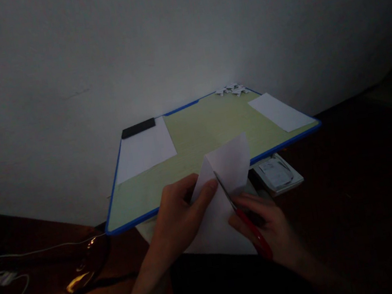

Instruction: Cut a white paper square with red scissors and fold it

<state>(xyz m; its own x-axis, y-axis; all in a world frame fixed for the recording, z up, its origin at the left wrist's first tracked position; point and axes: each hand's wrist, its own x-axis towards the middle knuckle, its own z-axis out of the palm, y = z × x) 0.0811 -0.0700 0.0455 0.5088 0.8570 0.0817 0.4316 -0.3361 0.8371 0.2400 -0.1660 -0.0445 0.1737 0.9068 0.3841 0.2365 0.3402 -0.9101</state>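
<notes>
Between my two hands is a white sheet of paper [214, 230], held up in front of the table's near edge. My left hand [185, 212] grips its left side, thumb on top and fingers behind. In my right hand [264, 225] is a pair of scissors [249, 227] with red handles. Their blades point up and away, lying along a cut or crease in the sheet close to my left thumb. To the right of the blades, a flap of the paper stands raised. Some right-hand fingers are hidden behind the handles and paper.
The pale table [207, 125] has a blue rim. White paper [144, 147] lies at its left under a dark flat object [137, 128]; another sheet [281, 112] is at right. Several paper cutouts [233, 89] sit at the back. Below are books [277, 174] and a white cable [49, 248].
</notes>
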